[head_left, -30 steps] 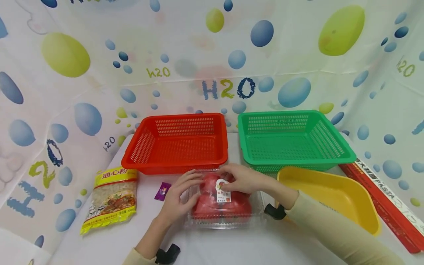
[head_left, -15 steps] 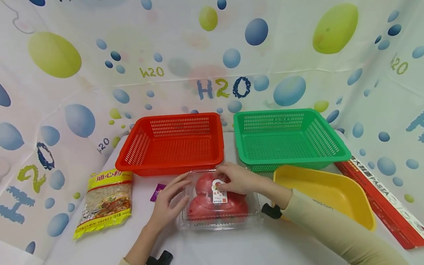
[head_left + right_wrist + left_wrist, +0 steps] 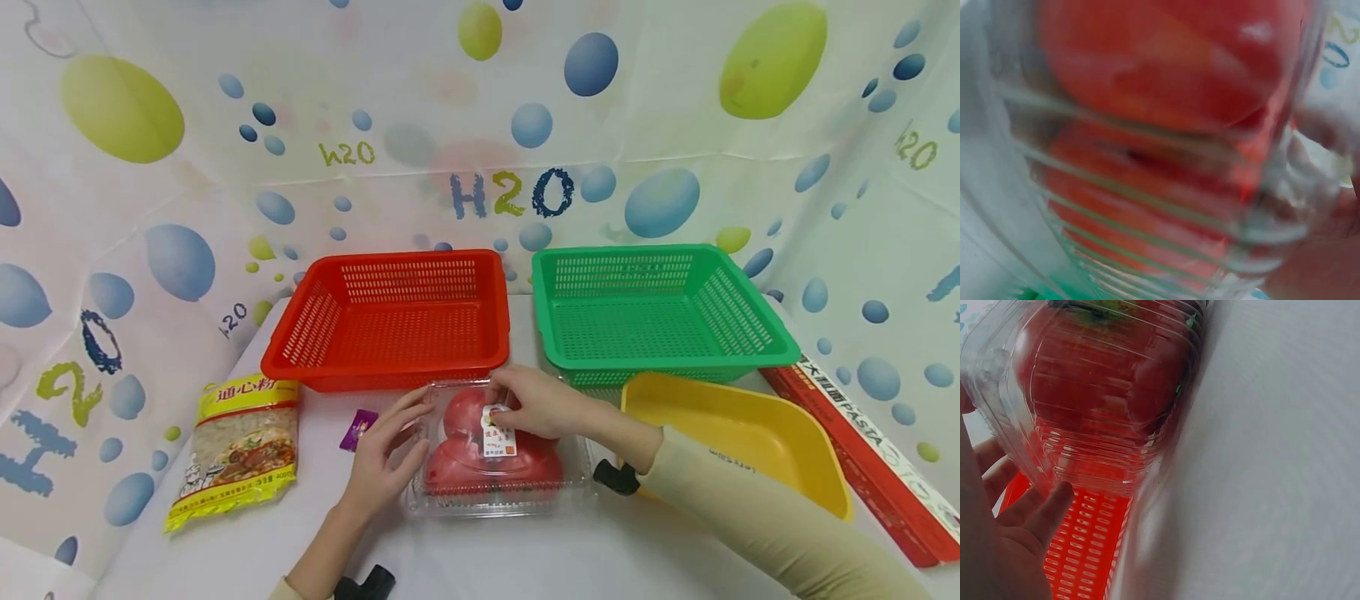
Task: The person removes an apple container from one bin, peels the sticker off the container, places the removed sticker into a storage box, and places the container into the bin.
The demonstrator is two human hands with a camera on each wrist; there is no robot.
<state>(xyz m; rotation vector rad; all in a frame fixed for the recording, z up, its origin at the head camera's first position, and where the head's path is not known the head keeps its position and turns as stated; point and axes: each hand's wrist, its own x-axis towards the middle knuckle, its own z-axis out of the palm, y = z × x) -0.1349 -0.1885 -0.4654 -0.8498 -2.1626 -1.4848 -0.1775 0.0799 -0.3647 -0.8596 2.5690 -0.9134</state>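
I see a clear clamshell box of tomatoes (image 3: pixel 495 454) lying on the white bench (image 3: pixel 525 558), just in front of the red basket (image 3: pixel 390 321) and the green basket (image 3: pixel 652 308). My left hand (image 3: pixel 386 462) rests against the box's left side, its grip spread with nearly straight fingers. My right hand (image 3: pixel 543 404) lies on the lid by the label, fingers curled over the far edge. A yellow tray (image 3: pixel 742 433) sits to the right, and a pasta bag (image 3: pixel 240 446) to the left.
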